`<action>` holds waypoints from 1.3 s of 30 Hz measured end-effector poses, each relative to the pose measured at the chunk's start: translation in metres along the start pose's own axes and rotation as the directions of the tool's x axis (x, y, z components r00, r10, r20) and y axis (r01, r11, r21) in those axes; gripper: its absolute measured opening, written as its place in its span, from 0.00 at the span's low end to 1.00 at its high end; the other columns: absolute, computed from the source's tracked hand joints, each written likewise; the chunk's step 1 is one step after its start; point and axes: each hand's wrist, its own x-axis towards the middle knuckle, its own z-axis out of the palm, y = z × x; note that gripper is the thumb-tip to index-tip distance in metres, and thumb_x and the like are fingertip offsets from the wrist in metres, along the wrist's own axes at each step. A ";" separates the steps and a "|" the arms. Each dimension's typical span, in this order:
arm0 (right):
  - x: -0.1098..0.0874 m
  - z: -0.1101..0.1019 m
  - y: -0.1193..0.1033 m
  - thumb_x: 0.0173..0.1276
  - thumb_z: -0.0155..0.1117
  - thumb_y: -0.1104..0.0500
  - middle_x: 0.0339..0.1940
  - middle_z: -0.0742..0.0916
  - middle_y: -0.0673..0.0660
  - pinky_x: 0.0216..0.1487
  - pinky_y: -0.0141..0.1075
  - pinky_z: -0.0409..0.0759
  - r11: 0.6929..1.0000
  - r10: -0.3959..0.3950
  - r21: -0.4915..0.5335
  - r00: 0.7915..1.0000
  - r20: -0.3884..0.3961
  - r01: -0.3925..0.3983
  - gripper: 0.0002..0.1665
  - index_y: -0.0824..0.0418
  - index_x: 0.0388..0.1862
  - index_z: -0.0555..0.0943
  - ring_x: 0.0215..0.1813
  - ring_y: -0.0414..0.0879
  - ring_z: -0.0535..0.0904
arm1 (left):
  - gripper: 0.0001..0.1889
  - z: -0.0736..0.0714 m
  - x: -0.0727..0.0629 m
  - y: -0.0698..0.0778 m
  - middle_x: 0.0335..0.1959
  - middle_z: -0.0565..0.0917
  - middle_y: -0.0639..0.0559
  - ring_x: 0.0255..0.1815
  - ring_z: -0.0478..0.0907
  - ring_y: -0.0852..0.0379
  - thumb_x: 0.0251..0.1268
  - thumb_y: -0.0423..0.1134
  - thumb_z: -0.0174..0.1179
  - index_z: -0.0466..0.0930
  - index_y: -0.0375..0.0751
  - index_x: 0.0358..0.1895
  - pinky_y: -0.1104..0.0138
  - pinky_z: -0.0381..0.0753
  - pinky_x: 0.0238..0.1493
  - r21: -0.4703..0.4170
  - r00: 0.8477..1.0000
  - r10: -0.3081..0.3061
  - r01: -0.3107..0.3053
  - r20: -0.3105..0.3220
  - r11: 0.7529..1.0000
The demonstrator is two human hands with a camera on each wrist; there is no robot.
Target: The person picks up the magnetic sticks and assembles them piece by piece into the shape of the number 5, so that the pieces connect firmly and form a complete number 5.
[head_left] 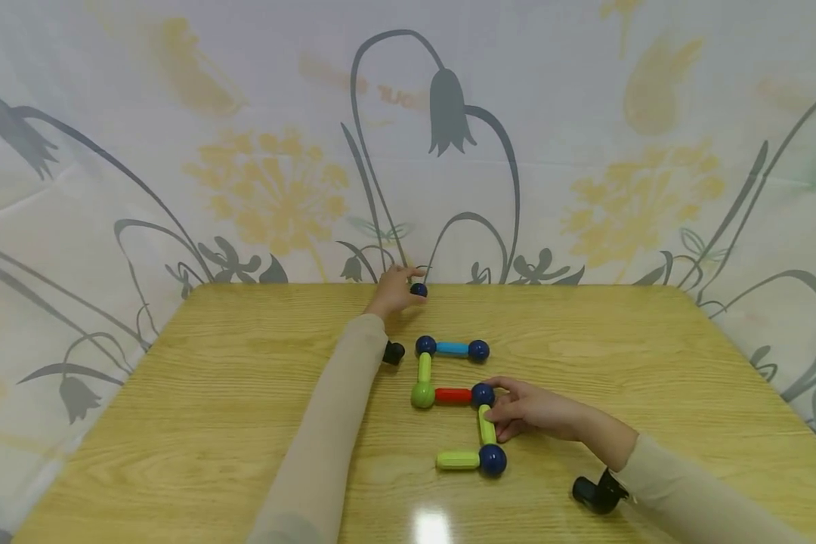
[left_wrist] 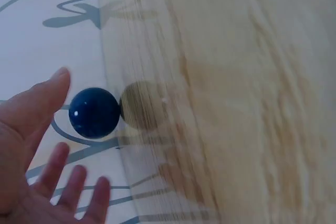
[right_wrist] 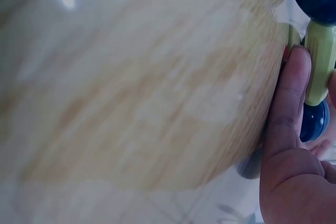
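Observation:
At the table's far edge, my left hand (head_left: 396,292) reaches for a dark blue ball (left_wrist: 94,113) with fingers spread beside it; in the left wrist view a gap shows between fingers and ball. My right hand (head_left: 533,410) pinches a yellow-green magnetic rod (head_left: 486,425), a fingertip lying at the blue ball (head_left: 483,394) on its upper end. This rod belongs to a zigzag chain of rods and balls: a light blue rod (head_left: 452,348), a red rod (head_left: 452,396), a green ball (head_left: 422,394) and a lower blue ball (head_left: 493,459) with another yellow-green rod (head_left: 458,460).
The wooden table (head_left: 231,423) ends at a flower-patterned cloth (head_left: 285,91) behind it. A black wrist camera (head_left: 597,495) juts from the right sleeve, another (head_left: 394,353) from the left one.

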 end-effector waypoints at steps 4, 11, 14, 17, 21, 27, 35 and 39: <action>0.002 0.001 -0.001 0.68 0.58 0.60 0.34 0.79 0.60 0.38 0.37 0.81 1.000 -0.001 -0.002 1.000 0.008 0.001 0.43 0.72 0.70 0.45 0.31 0.46 0.79 | 0.24 -0.002 -0.010 -0.004 0.62 0.68 0.40 0.63 0.64 0.44 0.59 0.33 0.64 0.74 0.40 0.60 0.56 0.67 0.60 -0.077 0.997 -0.035 0.040 0.065 0.996; 0.003 0.000 0.000 0.68 0.57 0.61 0.33 0.79 0.59 0.38 0.37 0.81 1.000 0.002 -0.013 1.000 0.004 -0.002 0.42 0.73 0.70 0.44 0.31 0.46 0.79 | 0.20 -0.008 -0.031 -0.015 0.55 0.75 0.42 0.55 0.72 0.47 0.60 0.33 0.63 0.76 0.37 0.57 0.61 0.72 0.55 -0.120 0.998 -0.009 0.017 0.069 0.993; 0.005 0.000 0.000 0.68 0.57 0.60 0.33 0.79 0.59 0.38 0.37 0.81 1.000 -0.008 -0.013 1.000 0.014 0.008 0.43 0.73 0.70 0.44 0.31 0.46 0.79 | 0.19 -0.012 -0.044 -0.024 0.54 0.76 0.43 0.52 0.74 0.47 0.60 0.33 0.63 0.76 0.37 0.55 0.61 0.74 0.52 -0.144 0.998 -0.012 0.020 0.055 0.989; 0.005 0.001 0.001 0.68 0.57 0.60 0.32 0.79 0.59 0.39 0.37 0.81 1.000 -0.007 -0.014 1.000 0.015 0.007 0.43 0.73 0.70 0.44 0.31 0.46 0.79 | 0.19 -0.016 -0.059 -0.028 0.53 0.76 0.43 0.49 0.76 0.47 0.59 0.33 0.64 0.77 0.37 0.55 0.62 0.76 0.50 -0.169 0.998 -0.016 0.025 0.056 0.985; 0.003 0.000 0.001 0.69 0.57 0.61 0.32 0.80 0.59 0.39 0.38 0.81 1.000 0.004 -0.026 1.000 0.003 -0.004 0.42 0.73 0.70 0.44 0.32 0.46 0.79 | 0.20 -0.022 -0.077 -0.025 0.52 0.76 0.42 0.48 0.76 0.46 0.58 0.33 0.65 0.76 0.36 0.55 0.62 0.76 0.49 -0.194 0.998 -0.005 0.018 0.065 0.981; 0.002 -0.002 -0.004 0.69 0.56 0.60 0.34 0.79 0.60 0.40 0.38 0.80 0.999 0.000 -0.035 1.000 -0.004 0.000 0.43 0.72 0.70 0.42 0.33 0.47 0.79 | 0.20 -0.031 -0.102 -0.017 0.51 0.77 0.45 0.48 0.77 0.49 0.57 0.35 0.66 0.77 0.38 0.54 0.62 0.77 0.48 -0.224 0.999 -0.031 0.040 0.043 0.974; 0.001 -0.002 -0.002 0.68 0.57 0.61 0.33 0.79 0.59 0.40 0.38 0.80 1.000 0.013 -0.016 1.000 -0.013 -0.013 0.43 0.73 0.70 0.43 0.33 0.46 0.79 | 0.20 -0.029 -0.127 -0.010 0.49 0.78 0.47 0.45 0.78 0.52 0.54 0.36 0.68 0.78 0.41 0.52 0.63 0.79 0.41 -0.296 0.996 -0.033 0.056 0.082 0.954; 0.002 -0.001 -0.002 0.68 0.57 0.60 0.33 0.79 0.59 0.40 0.38 0.80 1.000 0.011 -0.018 1.000 -0.006 -0.011 0.44 0.73 0.70 0.42 0.33 0.46 0.79 | 0.19 -0.023 -0.138 -0.005 0.47 0.79 0.50 0.43 0.79 0.53 0.53 0.37 0.69 0.79 0.43 0.49 0.64 0.79 0.39 -0.301 0.995 -0.048 0.071 0.086 0.951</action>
